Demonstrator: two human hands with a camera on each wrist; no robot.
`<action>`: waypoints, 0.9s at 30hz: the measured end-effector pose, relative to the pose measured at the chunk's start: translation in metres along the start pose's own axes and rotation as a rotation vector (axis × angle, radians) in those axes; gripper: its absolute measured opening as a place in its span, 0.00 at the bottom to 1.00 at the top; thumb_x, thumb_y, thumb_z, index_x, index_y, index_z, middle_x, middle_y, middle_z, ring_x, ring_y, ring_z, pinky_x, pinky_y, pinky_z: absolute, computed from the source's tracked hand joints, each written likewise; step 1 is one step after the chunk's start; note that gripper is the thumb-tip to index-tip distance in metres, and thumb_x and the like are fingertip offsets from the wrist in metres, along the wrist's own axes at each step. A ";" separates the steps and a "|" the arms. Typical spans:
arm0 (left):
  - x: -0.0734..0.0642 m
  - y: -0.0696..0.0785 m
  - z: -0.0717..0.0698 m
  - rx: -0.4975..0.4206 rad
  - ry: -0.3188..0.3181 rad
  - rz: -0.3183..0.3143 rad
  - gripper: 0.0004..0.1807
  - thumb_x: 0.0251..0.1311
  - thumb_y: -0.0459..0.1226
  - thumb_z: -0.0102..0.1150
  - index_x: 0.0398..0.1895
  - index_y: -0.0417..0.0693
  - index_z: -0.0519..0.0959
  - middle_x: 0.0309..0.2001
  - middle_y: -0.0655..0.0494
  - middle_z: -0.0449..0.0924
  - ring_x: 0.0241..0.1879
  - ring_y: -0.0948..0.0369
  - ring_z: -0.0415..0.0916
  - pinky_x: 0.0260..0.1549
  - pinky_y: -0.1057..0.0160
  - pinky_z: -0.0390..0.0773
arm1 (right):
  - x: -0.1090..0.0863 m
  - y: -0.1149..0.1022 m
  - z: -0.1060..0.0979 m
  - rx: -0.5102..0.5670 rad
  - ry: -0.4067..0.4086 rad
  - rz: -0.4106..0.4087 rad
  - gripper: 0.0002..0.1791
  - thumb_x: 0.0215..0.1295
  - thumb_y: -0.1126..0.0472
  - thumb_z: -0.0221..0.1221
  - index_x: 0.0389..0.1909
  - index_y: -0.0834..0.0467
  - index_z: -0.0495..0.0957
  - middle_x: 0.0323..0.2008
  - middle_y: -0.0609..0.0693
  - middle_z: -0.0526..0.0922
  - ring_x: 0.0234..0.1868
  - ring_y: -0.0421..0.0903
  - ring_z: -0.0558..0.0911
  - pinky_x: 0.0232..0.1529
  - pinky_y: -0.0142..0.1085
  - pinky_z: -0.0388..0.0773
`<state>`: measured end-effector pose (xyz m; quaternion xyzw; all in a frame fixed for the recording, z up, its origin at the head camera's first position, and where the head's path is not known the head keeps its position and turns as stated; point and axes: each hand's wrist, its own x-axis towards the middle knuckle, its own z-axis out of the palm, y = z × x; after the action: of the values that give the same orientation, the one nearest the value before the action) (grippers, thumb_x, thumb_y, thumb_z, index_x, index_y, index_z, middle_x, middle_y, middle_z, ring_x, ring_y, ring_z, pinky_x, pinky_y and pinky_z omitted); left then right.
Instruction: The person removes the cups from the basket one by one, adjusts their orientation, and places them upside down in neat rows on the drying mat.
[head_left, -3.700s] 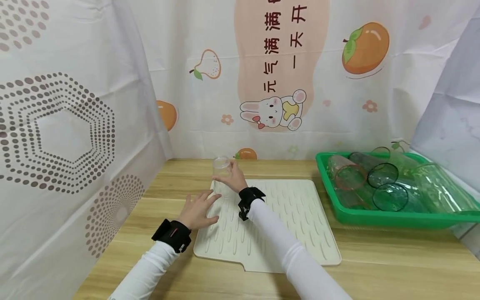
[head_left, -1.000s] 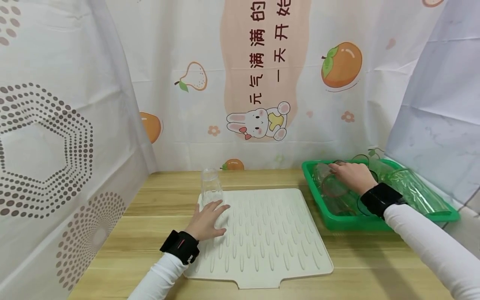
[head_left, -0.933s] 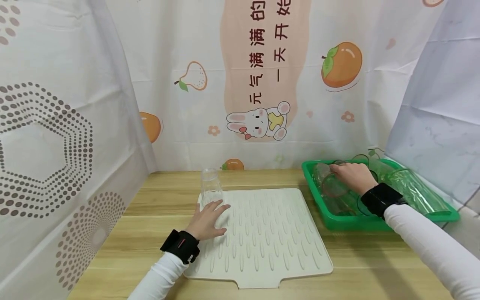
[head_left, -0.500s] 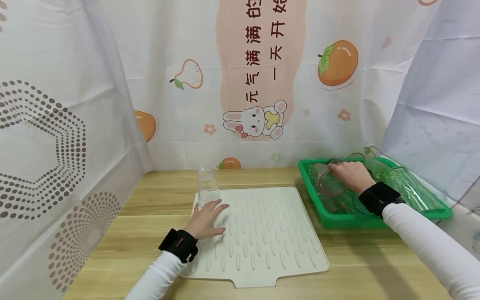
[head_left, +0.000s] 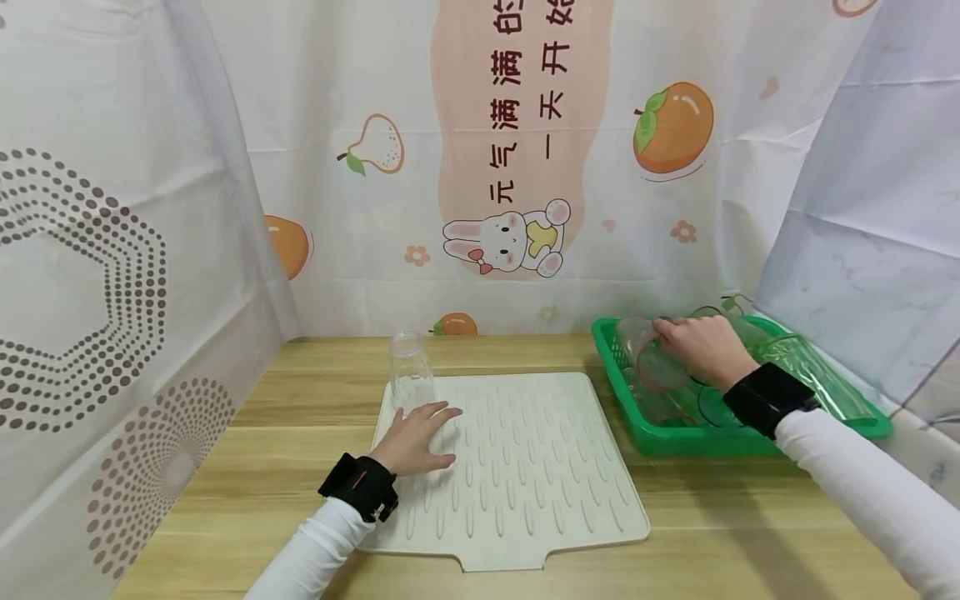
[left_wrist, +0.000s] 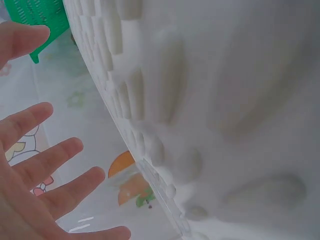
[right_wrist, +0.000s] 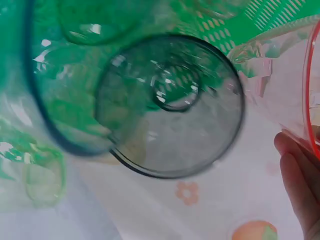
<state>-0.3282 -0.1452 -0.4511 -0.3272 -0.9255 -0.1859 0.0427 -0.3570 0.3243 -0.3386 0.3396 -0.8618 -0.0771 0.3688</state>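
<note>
My left hand (head_left: 416, 437) hovers over or touches the left part of a cream ribbed drying mat (head_left: 525, 450), fingers spread and holding nothing. Just beyond its fingertips a clear glass (head_left: 411, 371) stands upside down at the mat's far left corner. In the left wrist view the spread fingers (left_wrist: 55, 160) lie beside the mat's ribs (left_wrist: 165, 75). At the right, my right hand (head_left: 705, 346) reaches into a green basket (head_left: 712, 442) and pinches a pink-tinted glass near its red rim. The right wrist view has this pink glass (right_wrist: 280, 85) at its right edge, fingers (right_wrist: 297, 185) against it.
A dark-rimmed grey glass (right_wrist: 180, 140) and a blue-rimmed glass (right_wrist: 37, 100) lie in the basket beside the pink one. A larger green glass pitcher or tumbler (head_left: 817, 379) leans on its right side. A printed curtain (head_left: 322, 250) hangs behind the wooden table (head_left: 285, 467).
Since the earliest frame, the clear glass was set on the mat and the right hand went to the basket. Over the last second the pink glass has risen slightly in it; the left hand stays.
</note>
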 end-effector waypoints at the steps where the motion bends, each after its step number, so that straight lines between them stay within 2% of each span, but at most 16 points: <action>1: 0.001 0.001 0.000 -0.013 -0.006 0.004 0.35 0.54 0.46 0.69 0.66 0.52 0.69 0.65 0.43 0.67 0.63 0.44 0.64 0.54 0.24 0.54 | 0.002 0.000 -0.002 0.003 0.021 -0.008 0.06 0.68 0.63 0.57 0.32 0.61 0.76 0.12 0.48 0.66 0.08 0.44 0.59 0.10 0.36 0.52; 2: 0.001 0.002 0.000 -0.027 -0.014 0.011 0.35 0.55 0.46 0.68 0.66 0.52 0.69 0.64 0.43 0.68 0.63 0.44 0.64 0.54 0.25 0.55 | 0.004 -0.002 -0.005 -0.001 0.043 -0.019 0.12 0.74 0.60 0.51 0.33 0.62 0.76 0.12 0.49 0.67 0.08 0.44 0.60 0.09 0.36 0.52; 3: 0.002 0.003 -0.001 -0.043 -0.024 0.017 0.34 0.55 0.45 0.68 0.66 0.51 0.69 0.64 0.44 0.68 0.63 0.45 0.65 0.54 0.25 0.56 | 0.007 -0.003 -0.007 -0.004 0.061 -0.032 0.12 0.74 0.59 0.51 0.33 0.62 0.76 0.13 0.49 0.68 0.08 0.44 0.61 0.09 0.37 0.53; 6: 0.006 0.004 -0.002 -0.119 -0.057 0.062 0.33 0.57 0.43 0.67 0.66 0.46 0.68 0.62 0.45 0.71 0.61 0.47 0.68 0.55 0.32 0.63 | 0.015 -0.011 -0.009 -0.026 0.134 -0.076 0.24 0.80 0.53 0.38 0.36 0.64 0.78 0.16 0.52 0.73 0.09 0.46 0.66 0.08 0.38 0.57; 8: 0.009 0.006 -0.002 -0.189 -0.079 0.084 0.33 0.59 0.43 0.65 0.66 0.43 0.68 0.62 0.45 0.71 0.61 0.48 0.68 0.56 0.38 0.66 | 0.019 -0.020 -0.010 -0.046 0.160 -0.100 0.19 0.77 0.57 0.44 0.39 0.65 0.79 0.20 0.55 0.78 0.11 0.47 0.70 0.08 0.39 0.62; 9: 0.011 0.007 -0.002 -0.225 -0.089 0.089 0.33 0.60 0.43 0.64 0.66 0.43 0.67 0.62 0.46 0.71 0.62 0.48 0.67 0.57 0.41 0.66 | 0.021 -0.024 -0.011 -0.052 0.167 -0.112 0.13 0.73 0.61 0.51 0.41 0.66 0.80 0.23 0.56 0.80 0.13 0.48 0.73 0.09 0.40 0.65; 10: 0.013 0.007 -0.002 -0.262 -0.097 0.095 0.32 0.61 0.43 0.64 0.66 0.42 0.67 0.63 0.46 0.70 0.62 0.48 0.67 0.58 0.44 0.67 | 0.023 -0.029 -0.011 -0.061 0.175 -0.125 0.13 0.72 0.62 0.51 0.42 0.66 0.80 0.26 0.57 0.82 0.16 0.49 0.76 0.10 0.41 0.68; 11: 0.014 0.009 -0.002 -0.304 -0.104 0.090 0.32 0.61 0.43 0.63 0.67 0.42 0.67 0.64 0.46 0.69 0.63 0.48 0.66 0.59 0.46 0.67 | 0.025 -0.034 -0.011 -0.062 0.174 -0.135 0.10 0.66 0.66 0.56 0.43 0.66 0.80 0.28 0.57 0.83 0.18 0.50 0.78 0.12 0.41 0.71; 13: 0.016 0.011 -0.002 -0.395 -0.116 0.072 0.32 0.63 0.44 0.62 0.68 0.44 0.66 0.65 0.46 0.68 0.65 0.47 0.63 0.61 0.45 0.65 | 0.029 -0.044 -0.012 -0.068 0.168 -0.156 0.17 0.51 0.73 0.63 0.45 0.67 0.80 0.32 0.58 0.84 0.22 0.50 0.81 0.15 0.42 0.75; 14: 0.017 0.013 -0.002 -0.432 -0.123 0.061 0.32 0.63 0.44 0.61 0.68 0.45 0.66 0.65 0.47 0.68 0.65 0.46 0.62 0.61 0.45 0.65 | 0.031 -0.050 -0.012 -0.066 0.171 -0.166 0.20 0.47 0.74 0.64 0.45 0.67 0.80 0.33 0.58 0.84 0.24 0.50 0.82 0.17 0.42 0.76; 18: 0.019 0.016 -0.002 -0.556 -0.148 0.042 0.29 0.64 0.44 0.60 0.67 0.48 0.68 0.64 0.45 0.69 0.66 0.45 0.62 0.61 0.41 0.63 | 0.039 -0.074 -0.014 -0.055 0.168 -0.219 0.24 0.42 0.77 0.66 0.45 0.67 0.80 0.35 0.58 0.85 0.28 0.51 0.84 0.22 0.43 0.80; 19: 0.020 0.017 -0.001 -0.569 -0.155 0.042 0.28 0.65 0.44 0.60 0.67 0.48 0.68 0.64 0.44 0.69 0.66 0.45 0.62 0.61 0.40 0.62 | 0.041 -0.081 -0.014 -0.050 0.169 -0.234 0.23 0.43 0.77 0.66 0.45 0.67 0.80 0.35 0.58 0.84 0.29 0.51 0.84 0.22 0.43 0.80; 22: 0.021 0.018 -0.001 -0.621 -0.176 0.040 0.27 0.66 0.41 0.58 0.67 0.49 0.68 0.63 0.42 0.69 0.66 0.47 0.62 0.62 0.39 0.59 | 0.045 -0.098 -0.015 -0.041 0.198 -0.293 0.10 0.63 0.71 0.57 0.44 0.67 0.80 0.33 0.57 0.85 0.28 0.50 0.85 0.23 0.40 0.81; 23: 0.021 0.019 -0.001 -0.630 -0.180 0.037 0.26 0.67 0.41 0.58 0.67 0.49 0.67 0.63 0.42 0.69 0.66 0.47 0.62 0.62 0.40 0.59 | 0.046 -0.103 -0.015 -0.038 0.216 -0.312 0.10 0.70 0.70 0.52 0.44 0.67 0.81 0.32 0.57 0.85 0.28 0.49 0.85 0.23 0.38 0.81; 25: 0.022 0.020 -0.001 -0.660 -0.187 0.032 0.26 0.67 0.40 0.57 0.67 0.49 0.67 0.63 0.43 0.70 0.66 0.48 0.63 0.63 0.40 0.59 | 0.049 -0.113 -0.015 -0.043 0.256 -0.351 0.20 0.79 0.64 0.40 0.43 0.67 0.81 0.31 0.56 0.85 0.27 0.47 0.85 0.23 0.37 0.81; 27: 0.024 0.020 0.000 -0.686 -0.186 0.037 0.26 0.67 0.41 0.57 0.67 0.47 0.67 0.63 0.42 0.70 0.65 0.49 0.64 0.62 0.40 0.59 | 0.052 -0.121 -0.016 -0.046 0.291 -0.384 0.26 0.80 0.63 0.32 0.43 0.66 0.82 0.30 0.55 0.85 0.27 0.47 0.85 0.24 0.36 0.81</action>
<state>-0.3341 -0.1167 -0.4405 -0.3549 -0.8031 -0.4543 -0.1507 -0.3080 0.2017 -0.3434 0.4960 -0.7173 -0.1158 0.4755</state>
